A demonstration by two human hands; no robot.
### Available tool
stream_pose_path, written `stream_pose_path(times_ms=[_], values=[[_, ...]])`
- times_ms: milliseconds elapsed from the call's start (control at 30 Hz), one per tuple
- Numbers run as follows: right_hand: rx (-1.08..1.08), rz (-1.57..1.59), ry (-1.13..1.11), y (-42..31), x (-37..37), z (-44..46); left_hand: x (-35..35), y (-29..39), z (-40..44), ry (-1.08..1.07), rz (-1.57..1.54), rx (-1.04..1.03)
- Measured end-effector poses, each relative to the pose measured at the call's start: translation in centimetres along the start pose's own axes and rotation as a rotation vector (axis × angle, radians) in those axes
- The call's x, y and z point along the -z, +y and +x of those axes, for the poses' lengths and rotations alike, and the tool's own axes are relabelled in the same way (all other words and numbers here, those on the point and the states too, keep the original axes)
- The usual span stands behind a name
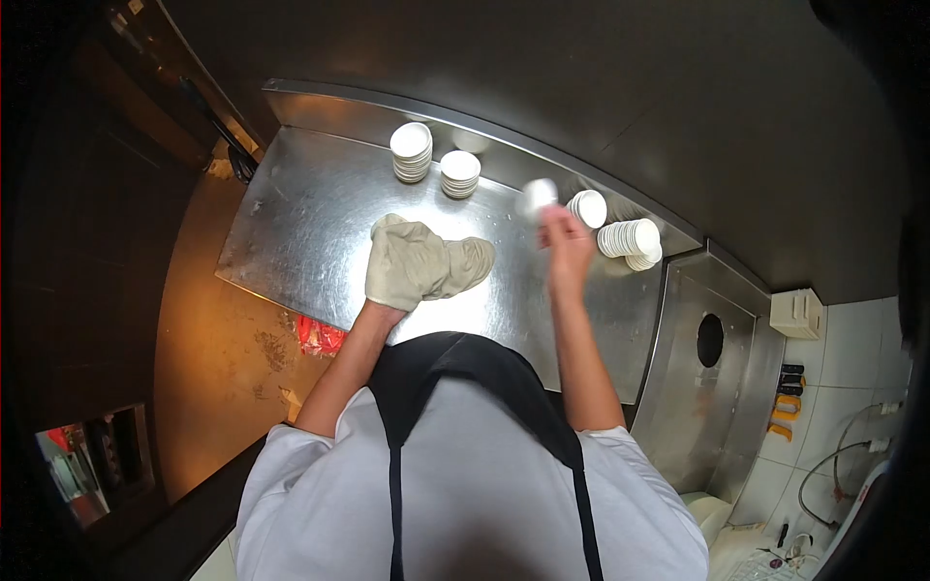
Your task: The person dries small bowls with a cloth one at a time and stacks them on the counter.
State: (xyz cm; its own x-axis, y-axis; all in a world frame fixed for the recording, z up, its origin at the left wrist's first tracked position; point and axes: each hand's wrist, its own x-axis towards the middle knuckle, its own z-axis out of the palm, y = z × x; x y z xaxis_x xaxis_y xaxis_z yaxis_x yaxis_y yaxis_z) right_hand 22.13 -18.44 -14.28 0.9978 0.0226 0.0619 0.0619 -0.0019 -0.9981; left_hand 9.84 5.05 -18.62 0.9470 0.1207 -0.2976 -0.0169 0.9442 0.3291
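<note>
A beige cloth (418, 263) covers my left hand from the wrist forward, so its fingers are hidden. The cloth bunches into a rounded end on the right, over the steel counter. My right hand (566, 238) pinches a small white dish (539, 197), which is blurred by motion. Just right of that dish, a stack of small white dishes (589, 208) leans near the counter's back edge. Farther right lie more stacked white dishes (630, 238), tipped on their side. Two upright stacks, a taller one (412, 145) and a shorter one (460, 172), stand beyond the cloth.
The steel counter (300, 203) has a raised back ledge (504, 145). To the right is a steel sink-like unit (683, 387) with a dark round hole (710, 341). Yellow and black handles (788, 402) hang on the tiled wall. Red packaging (318, 335) sits below the counter's left side.
</note>
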Motion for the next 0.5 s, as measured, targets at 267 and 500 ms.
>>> stream_pose_path(times_ms=[267,500], values=[[0.467,-0.818,-0.463,5.8,-4.5,-3.7,4.5,3.0,1.3,-0.106,-0.064,0.000],[0.627,-0.716,-0.613,6.5,-5.5,-6.4,5.2,4.9,0.4,0.222,-0.050,-0.073]])
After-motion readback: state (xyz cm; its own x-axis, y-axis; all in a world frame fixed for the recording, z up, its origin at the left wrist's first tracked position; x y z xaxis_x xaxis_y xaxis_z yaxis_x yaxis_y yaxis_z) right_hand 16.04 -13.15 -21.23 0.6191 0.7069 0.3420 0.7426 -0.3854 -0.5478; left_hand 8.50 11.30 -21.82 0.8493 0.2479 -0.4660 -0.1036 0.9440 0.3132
